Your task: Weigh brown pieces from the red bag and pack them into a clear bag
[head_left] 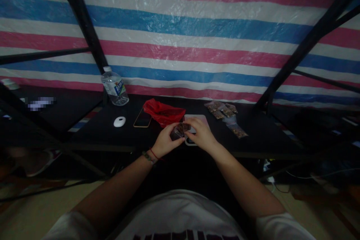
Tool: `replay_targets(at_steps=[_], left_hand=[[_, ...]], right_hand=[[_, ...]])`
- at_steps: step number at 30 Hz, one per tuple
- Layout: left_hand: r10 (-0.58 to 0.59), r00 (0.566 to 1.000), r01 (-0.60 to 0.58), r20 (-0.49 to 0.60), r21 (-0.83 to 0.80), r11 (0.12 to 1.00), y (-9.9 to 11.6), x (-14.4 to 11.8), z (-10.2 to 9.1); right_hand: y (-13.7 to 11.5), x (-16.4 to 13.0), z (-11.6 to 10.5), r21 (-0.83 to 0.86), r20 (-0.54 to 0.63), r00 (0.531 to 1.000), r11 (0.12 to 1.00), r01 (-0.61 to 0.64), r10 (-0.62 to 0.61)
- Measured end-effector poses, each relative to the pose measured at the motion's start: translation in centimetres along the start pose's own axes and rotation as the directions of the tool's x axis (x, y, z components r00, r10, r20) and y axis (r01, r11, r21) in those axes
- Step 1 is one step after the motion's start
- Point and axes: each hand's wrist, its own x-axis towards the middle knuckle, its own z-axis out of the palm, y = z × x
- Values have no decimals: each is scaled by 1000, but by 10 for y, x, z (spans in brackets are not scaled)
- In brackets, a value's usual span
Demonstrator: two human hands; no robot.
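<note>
Above the front edge of the black table, both hands meet at a small clear plastic bag (178,131) with dark brown contents. My left hand (165,141) is closed around the bag's left side, with the thumb along its lower edge. From the right, the fingers of my right hand (201,134) pinch the bag's other side; their tips partly cover it. Just beneath my right hand lies a flat white device (204,119) that looks like a small scale, mostly hidden. A crumpled red plastic bag (164,111) rests right behind my left hand.
Several small clear bags of brown bits (221,109) lie at the back right, and another bag (237,131) sits nearer. To the left are a phone (142,119), a white rounded object (119,121) and a large clear bottle (115,87). Black metal posts (90,30) flank the table (264,138).
</note>
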Motion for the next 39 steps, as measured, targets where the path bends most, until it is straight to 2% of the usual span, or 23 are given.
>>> replay_targets(at_steps=[6, 13, 16, 24, 32, 36, 39], left_hand=[[-6, 1000, 6, 30, -20, 1000, 2, -2, 1], [10, 999, -7, 45, -57, 998, 0, -5, 4], [9, 999, -6, 49, -62, 998, 0, -6, 6], [16, 997, -10, 80, -81, 997, 3, -8, 6], [-16, 999, 21, 46, -98, 995, 0, -5, 3], [-29, 996, 35, 87, -74, 997, -5, 3, -7], [-135, 988, 133, 79, 29, 991, -14, 12, -20]], right_hand=[[-7, 1, -7, -33, 116, 985, 991, 132, -127], [-11, 2, -19, -3, 184, 972, 989, 150, -147], [-11, 2, -23, 66, 213, 969, 992, 112, -123], [-7, 0, -21, 206, 151, 985, 972, -110, 80], [1, -3, -17, 120, 198, 974, 984, -132, 106], [7, -4, -12, 77, 235, 965, 988, -136, 115], [16, -1, -5, 134, 189, 966, 970, -201, 175]])
